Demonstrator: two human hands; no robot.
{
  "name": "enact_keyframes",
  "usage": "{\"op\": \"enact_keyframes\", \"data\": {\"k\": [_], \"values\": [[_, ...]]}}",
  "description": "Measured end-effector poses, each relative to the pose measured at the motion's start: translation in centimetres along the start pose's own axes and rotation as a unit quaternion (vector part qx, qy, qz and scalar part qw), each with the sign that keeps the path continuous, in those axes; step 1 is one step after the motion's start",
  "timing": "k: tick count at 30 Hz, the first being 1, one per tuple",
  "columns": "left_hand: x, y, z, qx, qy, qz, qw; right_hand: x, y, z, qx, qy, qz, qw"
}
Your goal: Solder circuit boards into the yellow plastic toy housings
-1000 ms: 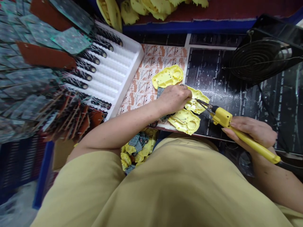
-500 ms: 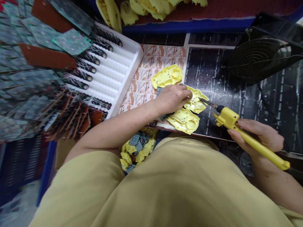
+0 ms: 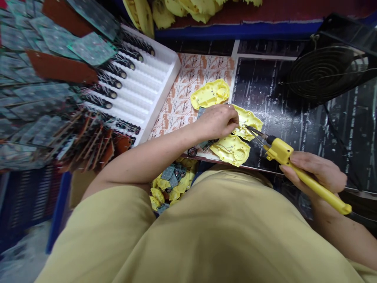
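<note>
Right hand (image 3: pixel 326 173), right of centre: fingers closed round handle of yellow iron (image 3: pixel 279 151), thumb and fingers gripping opposite sides. Iron points up-left, its tip over the middle shell (image 3: pixel 252 118), centre-right of frame; can't tell if it touches. Left hand (image 3: pixel 218 120), frame centre, lies over that shell's left side, fingers bunched together; can't tell what they pinch, if anything. Upper shell (image 3: pixel 206 96) just above left hand, lower shell (image 3: pixel 240 156) just below. White tray (image 3: pixel 165 72) upper left, fan (image 3: pixel 321 74) upper right.
</note>
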State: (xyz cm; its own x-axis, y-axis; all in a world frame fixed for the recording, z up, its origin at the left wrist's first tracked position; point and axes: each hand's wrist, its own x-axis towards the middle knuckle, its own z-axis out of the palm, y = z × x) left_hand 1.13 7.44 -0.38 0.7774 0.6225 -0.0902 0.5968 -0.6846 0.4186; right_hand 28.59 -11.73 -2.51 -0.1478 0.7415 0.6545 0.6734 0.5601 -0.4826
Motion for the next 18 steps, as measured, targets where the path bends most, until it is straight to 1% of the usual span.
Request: {"op": "enact_keyframes", "data": {"k": [6,12,18], "values": [[0.3,0.8,-0.3,0.017,-0.020,-0.032,0.999,0.6,0.5,0.8,0.003,-0.008,-0.038,0.999],[0.5,1.7,-0.7,0.034,-0.032,-0.054,0.997,1.7,0.4,0.3,-0.017,-0.051,-0.073,0.996],[0.6,1.8,-0.8,0.033,-0.030,-0.048,0.998,1.0,0.3,-0.7,-0.026,-0.024,-0.034,0.999]]}}
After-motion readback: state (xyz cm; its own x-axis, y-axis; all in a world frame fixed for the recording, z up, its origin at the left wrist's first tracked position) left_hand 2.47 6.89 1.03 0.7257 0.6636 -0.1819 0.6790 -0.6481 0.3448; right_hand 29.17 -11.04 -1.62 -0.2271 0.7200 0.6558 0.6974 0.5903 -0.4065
